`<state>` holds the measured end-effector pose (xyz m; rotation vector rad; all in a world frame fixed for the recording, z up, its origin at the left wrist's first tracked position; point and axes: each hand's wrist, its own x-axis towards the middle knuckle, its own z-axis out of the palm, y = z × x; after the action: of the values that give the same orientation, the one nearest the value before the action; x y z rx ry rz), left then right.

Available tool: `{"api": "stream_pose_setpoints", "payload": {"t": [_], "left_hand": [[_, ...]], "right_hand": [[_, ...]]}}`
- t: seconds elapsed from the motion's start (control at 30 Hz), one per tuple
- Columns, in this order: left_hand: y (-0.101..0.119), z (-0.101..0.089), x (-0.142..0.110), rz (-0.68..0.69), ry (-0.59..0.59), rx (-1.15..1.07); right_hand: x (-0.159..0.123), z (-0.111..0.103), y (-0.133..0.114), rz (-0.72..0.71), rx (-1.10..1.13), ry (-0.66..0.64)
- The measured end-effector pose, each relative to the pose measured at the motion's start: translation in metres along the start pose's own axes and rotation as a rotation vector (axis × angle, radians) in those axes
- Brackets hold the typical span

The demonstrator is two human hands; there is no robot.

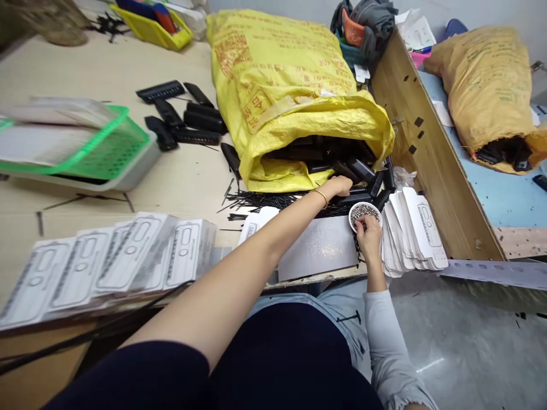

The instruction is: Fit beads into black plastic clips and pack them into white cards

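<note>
My left hand (pixel 341 185) reaches into the open mouth of a big yellow sack (pixel 282 80), its fingers curled down over the black plastic parts (pixel 363 169) that spill out; what it grips is hidden. My right hand (pixel 368 236) sits at the rim of a small white bowl (pixel 352 212) full of tiny grey bits, fingertips pinched together in them. A fanned stack of white printed cards (pixel 416 233) lies just right of that hand. A white sheet (pixel 316 247) lies under the bowl.
A row of packaged white cards (pixel 106 265) lines the near table edge at left. A green basket (pixel 109 148) on a tray stands further left. Loose black parts (pixel 188 117) and thin black pins (pixel 252 200) lie on the table. A wooden divider (pixel 431 165) closes the right side.
</note>
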<state>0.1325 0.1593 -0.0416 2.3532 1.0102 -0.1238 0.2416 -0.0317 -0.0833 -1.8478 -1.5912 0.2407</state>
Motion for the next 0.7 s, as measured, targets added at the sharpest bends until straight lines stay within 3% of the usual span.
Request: {"api": "stream_pose_setpoints", "payload": {"t": [0.2,0.37,0.43,0.5,0.57,0.63,0.7], "left_hand": [[-0.013,0.006,-0.021,0.077,0.126,-0.103],[-0.032,0.014,-0.064,0.072,0.367,-0.297],[-0.033,0.023,-0.092,0.035,0.487,-0.574],[-0.027,0.034,-0.124,-0.007,0.562,-1.157],[-0.017,0.045,-0.152,-0.064,0.536,-1.682],[-0.007,0.052,-0.172,-0.138,0.525,-1.981],[-0.001,0.056,-0.183,-0.207,0.567,-2.136]], "right_hand": [[-0.005,-0.004,-0.009,0.164,0.359,0.071],[-0.008,-0.007,-0.018,0.274,0.687,0.109],[-0.01,-0.005,-0.028,0.288,0.771,0.094],[-0.013,-0.001,-0.042,0.28,0.81,0.056],[-0.017,0.005,-0.058,0.242,0.806,0.009],[-0.021,0.011,-0.075,0.199,0.815,-0.02],[-0.025,0.016,-0.089,0.187,0.871,-0.039]]}}
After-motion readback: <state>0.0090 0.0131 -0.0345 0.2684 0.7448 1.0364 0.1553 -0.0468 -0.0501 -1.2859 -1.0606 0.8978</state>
